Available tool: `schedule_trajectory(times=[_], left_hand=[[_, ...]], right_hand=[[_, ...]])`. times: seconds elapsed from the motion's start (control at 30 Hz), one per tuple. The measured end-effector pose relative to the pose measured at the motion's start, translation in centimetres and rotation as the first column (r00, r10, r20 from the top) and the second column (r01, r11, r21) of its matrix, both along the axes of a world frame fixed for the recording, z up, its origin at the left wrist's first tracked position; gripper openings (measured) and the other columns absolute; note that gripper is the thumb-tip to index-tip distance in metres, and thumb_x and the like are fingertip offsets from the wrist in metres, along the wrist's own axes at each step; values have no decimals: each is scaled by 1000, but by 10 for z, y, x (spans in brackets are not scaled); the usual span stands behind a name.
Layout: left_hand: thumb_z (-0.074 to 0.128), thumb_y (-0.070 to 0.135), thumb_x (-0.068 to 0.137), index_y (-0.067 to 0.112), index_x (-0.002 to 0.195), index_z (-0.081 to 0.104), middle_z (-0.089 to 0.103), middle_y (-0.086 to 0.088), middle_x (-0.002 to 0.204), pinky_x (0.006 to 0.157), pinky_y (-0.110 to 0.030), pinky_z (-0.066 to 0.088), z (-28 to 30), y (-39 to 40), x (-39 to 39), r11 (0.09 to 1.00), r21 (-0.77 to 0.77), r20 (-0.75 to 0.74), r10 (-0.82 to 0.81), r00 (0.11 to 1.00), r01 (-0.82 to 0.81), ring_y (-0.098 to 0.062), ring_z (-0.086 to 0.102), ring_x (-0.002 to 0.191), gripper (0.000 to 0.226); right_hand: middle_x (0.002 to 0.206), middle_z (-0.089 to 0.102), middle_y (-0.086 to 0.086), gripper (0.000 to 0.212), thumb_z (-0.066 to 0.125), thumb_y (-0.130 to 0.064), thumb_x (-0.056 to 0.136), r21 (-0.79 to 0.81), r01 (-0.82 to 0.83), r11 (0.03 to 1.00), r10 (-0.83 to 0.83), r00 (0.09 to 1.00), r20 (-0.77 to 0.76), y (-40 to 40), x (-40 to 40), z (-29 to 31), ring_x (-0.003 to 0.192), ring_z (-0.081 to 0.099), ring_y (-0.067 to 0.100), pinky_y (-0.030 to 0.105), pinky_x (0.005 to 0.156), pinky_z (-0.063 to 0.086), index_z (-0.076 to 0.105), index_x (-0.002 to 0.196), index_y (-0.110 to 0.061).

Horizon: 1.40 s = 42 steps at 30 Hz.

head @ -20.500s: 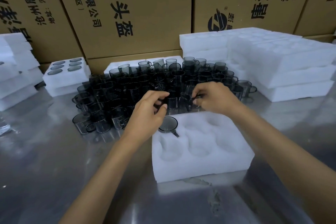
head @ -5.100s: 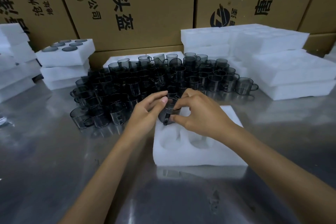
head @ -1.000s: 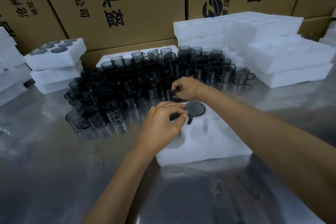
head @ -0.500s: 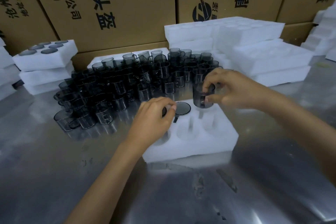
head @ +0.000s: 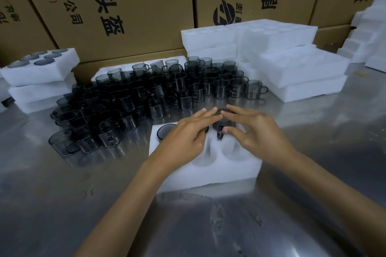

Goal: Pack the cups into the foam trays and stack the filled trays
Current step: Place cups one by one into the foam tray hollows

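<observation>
1. Steel table [head: 62, 204] stretches under both forearms, reflective and bare close to the person.
2. Cardboard boxes [head: 133, 6] with printed characters stand well beyond the hands, filling the back.
3. Empty foam trays [head: 300, 69] are stacked beyond and to the right of the right hand; filled trays [head: 39, 73] are stacked far to the left of the left hand, cup bottoms showing in the top one.
4. Loose smoky cups [head: 146, 94] crowd the table just beyond both hands' fingertips.
5. Foam tray [head: 208, 175] being packed lies directly beneath both hands, its near pockets empty.
6. Left hand [head: 183, 137] lies flat with fingers straight and together, over the tray's far middle pocket; a seated cup [head: 165, 131] shows just left of it.
7. Right hand [head: 257, 131] has fingers spread over a cup in hand [head: 224, 122] at the far right pocket, thumb touching its handle; whether it truly grips is unclear.
</observation>
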<state>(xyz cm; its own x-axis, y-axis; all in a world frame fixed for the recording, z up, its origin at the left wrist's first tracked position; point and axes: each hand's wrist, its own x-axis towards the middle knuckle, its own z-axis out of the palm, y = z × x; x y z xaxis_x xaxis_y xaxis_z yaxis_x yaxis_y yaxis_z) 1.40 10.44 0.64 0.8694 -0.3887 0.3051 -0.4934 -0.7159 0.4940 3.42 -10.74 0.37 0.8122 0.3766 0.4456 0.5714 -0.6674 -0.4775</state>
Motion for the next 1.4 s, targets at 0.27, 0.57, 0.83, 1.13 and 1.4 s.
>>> schedule_trajectory(times=[0.27,0.57,0.83,1.13,1.4], left_hand=[[31,13,101,36,150,35,24,21,159,123,-31,5,-6,-2,0,968,249,4,22,1000,-22,0,10,149,54],[47,5,95,30,126,66,70,16,102,69,-4,40,23,19,18,978,-125,-57,159,986,-165,8,58,78,44],[55,7,92,0,115,67,65,-19,116,85,-38,49,33,87,74,745,342,-99,634,767,-572,-36,61,108,27],[67,19,91,19,89,67,67,-8,99,85,-37,52,22,95,85,773,220,-61,619,783,-595,-29,63,98,2],[62,28,93,12,122,66,45,-10,141,109,-42,26,38,92,117,645,356,415,539,733,-676,-30,31,135,34]], right_hand=[[154,39,-9,39,49,-25,99,-31,-42,999,36,982,-187,-6,-4,-9,146,25,6,45,120,23,58,137,-30],[132,57,-23,39,59,-14,90,355,95,930,16,955,-298,10,7,-19,129,46,-5,20,112,33,68,123,-33],[105,71,-17,30,61,-7,88,622,181,762,64,934,-351,41,15,-20,93,63,9,8,76,45,74,98,-33],[107,72,-19,28,59,-4,92,727,167,666,156,922,-354,37,16,-25,108,59,-9,0,84,40,78,94,-24],[111,71,-19,28,58,-5,92,724,163,670,165,918,-360,38,17,-27,116,57,-2,13,90,40,78,89,-25]])
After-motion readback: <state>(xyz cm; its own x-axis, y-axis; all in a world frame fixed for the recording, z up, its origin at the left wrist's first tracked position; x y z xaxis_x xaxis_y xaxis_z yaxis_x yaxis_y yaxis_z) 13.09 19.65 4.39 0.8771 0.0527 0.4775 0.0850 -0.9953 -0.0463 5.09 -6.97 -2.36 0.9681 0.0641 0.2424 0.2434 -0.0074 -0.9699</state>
